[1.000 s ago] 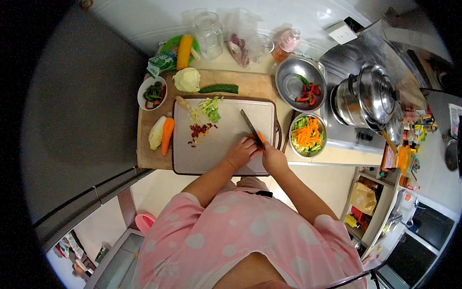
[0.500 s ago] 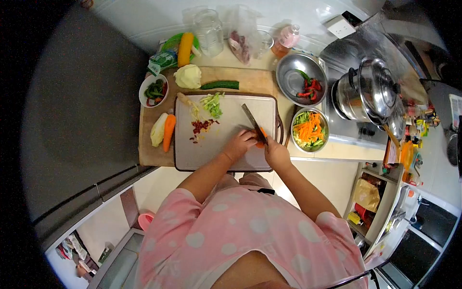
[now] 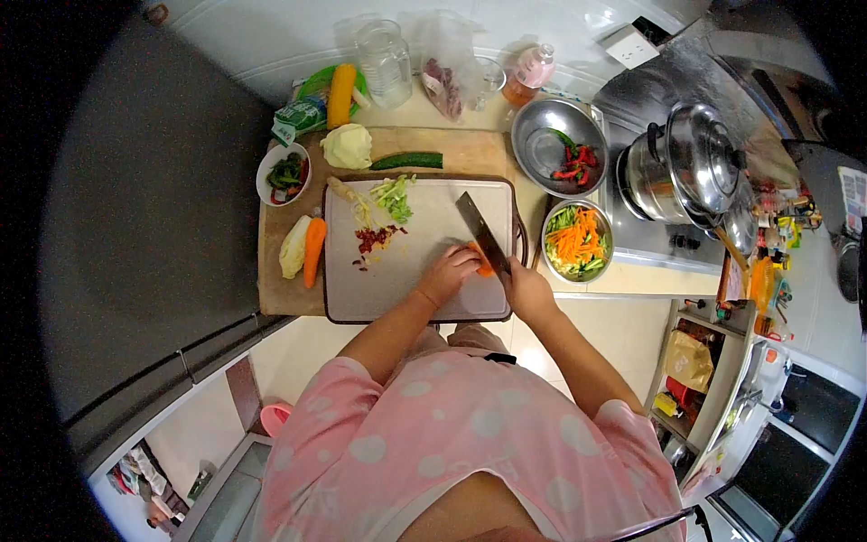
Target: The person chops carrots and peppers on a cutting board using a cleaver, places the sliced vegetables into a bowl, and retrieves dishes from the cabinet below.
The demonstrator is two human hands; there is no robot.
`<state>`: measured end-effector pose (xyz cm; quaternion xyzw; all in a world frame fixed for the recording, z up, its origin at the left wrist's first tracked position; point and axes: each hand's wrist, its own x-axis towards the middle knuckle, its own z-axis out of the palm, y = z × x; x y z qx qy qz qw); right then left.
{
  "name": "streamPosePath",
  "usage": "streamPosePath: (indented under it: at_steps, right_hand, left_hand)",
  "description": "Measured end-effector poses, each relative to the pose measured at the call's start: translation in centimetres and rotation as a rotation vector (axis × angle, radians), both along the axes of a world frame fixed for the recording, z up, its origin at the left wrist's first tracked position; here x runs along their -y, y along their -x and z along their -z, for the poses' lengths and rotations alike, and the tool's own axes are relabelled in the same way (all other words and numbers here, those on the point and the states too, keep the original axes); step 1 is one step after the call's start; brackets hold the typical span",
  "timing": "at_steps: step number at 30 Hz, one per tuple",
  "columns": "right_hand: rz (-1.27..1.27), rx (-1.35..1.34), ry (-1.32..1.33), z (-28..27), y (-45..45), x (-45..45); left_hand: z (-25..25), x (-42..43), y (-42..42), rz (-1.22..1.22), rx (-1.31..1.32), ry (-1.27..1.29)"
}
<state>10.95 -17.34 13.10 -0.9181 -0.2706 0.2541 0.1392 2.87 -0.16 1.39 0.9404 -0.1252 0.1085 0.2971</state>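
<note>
on cutting board [image 3: 370, 294], left hand [image 3: 449, 274] curled onto orange piece [image 3: 485, 269], right hand [image 3: 531, 291] gripping knife [image 3: 483, 230], blade partly blocking piece; red bits [image 3: 375, 238] left, bowl [image 3: 607, 262] right.

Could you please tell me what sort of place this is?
Probably a home kitchen, given the round silver lidded metal pot, pale grey rectangular cutting board and dark broad-bladed knife.

The short-sleeved cloth shirt [image 3: 479, 425] was pink, patterned with pale grey spots. The broad-bladed metal knife [image 3: 483, 233] looked dark grey, the rectangular cutting board [image 3: 366, 296] light grey with a dark brown rim, the cut carrot piece [image 3: 484, 268] orange.
</note>
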Motion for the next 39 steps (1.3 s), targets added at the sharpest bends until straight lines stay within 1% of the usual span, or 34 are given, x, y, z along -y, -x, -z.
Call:
streamPosePath:
  at_steps: [3,9,12,15,20,22,24,26,28,31,34,39]
  right_hand:
    - [0.027,-0.061,0.002,-0.7,0.5,0.2]
    - [0.014,-0.055,0.004,-0.2,0.8,0.3]
    - [-0.057,-0.039,0.059,-0.9,1.0,-0.4]
    - [-0.049,-0.055,0.100,-1.4,1.0,-1.1]
    - [-0.059,0.002,0.041,2.4,1.1,-0.9]
    - [-0.047,0.033,-0.007,2.6,1.2,-1.0]
    - [-0.017,0.068,-0.059,2.4,1.1,-0.8]
    - [-0.036,0.047,-0.083,3.3,0.2,-0.3]
    - [-0.044,0.058,-0.098,2.3,-0.1,-0.4]
    - [0.016,-0.029,-0.031,0.2,0.0,-0.5]
    - [-0.002,-0.042,0.022,0.3,0.4,0.2]
    - [0.020,-0.068,0.024,-0.2,0.9,0.2]
  left_hand:
    - [-0.2,0.0,0.0,-0.017,-0.009,0.023]
    - [0.5,0.0,0.0,-0.040,0.019,0.036]
    - [0.4,0.0,0.0,-0.050,0.024,0.031]
    - [0.4,0.1,-0.1,-0.054,0.025,-0.003]
    - [-0.3,-0.2,0.0,-0.084,0.030,-0.051]
    - [-1.0,-0.1,0.2,-0.105,0.011,-0.040]
    - [-0.5,0.0,0.2,-0.091,0.024,-0.045]
    - [-0.2,0.2,0.4,-0.095,0.034,-0.030]
    - [-0.3,0.3,0.3,-0.116,0.048,0.007]
    - [0.1,0.3,0.2,-0.081,0.072,-0.007]
    - [-0.9,0.2,0.1,-0.093,0.080,-0.009]
    - [0.8,0.3,0.0,-0.075,0.081,-0.014]
